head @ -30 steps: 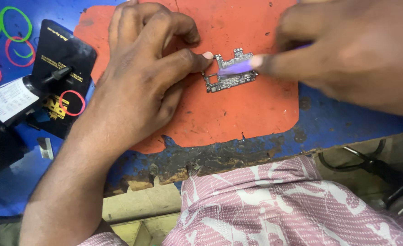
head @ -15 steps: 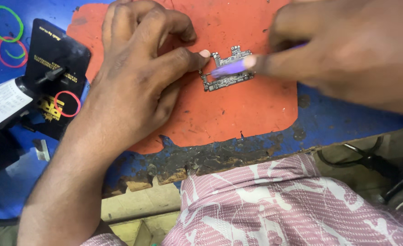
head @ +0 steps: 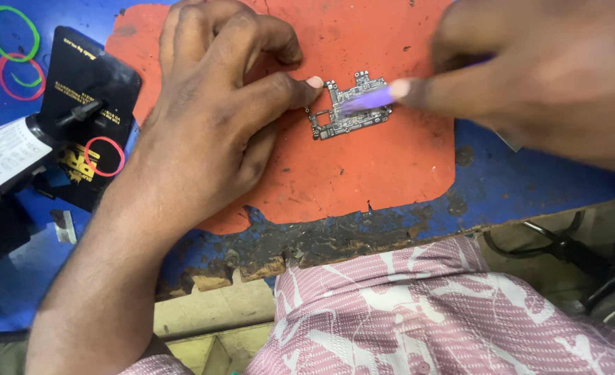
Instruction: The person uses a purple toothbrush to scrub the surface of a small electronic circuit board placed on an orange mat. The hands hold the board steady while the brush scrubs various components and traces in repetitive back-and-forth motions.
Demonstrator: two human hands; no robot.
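Blue and badly worn, the bench top carries an orange mat with ragged edges. At far left lie loose rubber bands: at least two green ones and two pink ones show, some cut by the frame, plus one more pink band on a black packet. Beside it, one bottle with a white label lies on its side.

Moving right, the left hand rests on the mat, fingers curled, thumb tip pressed against the left edge of the single small circuit board, pinning it flat. The right hand is closed around one purple tool, whose tip lies across the board's middle.

My judgement: the work goes best with light, short strokes, the thumb keeping the board from sliding, and the tip kept off the tiny parts along the edges.
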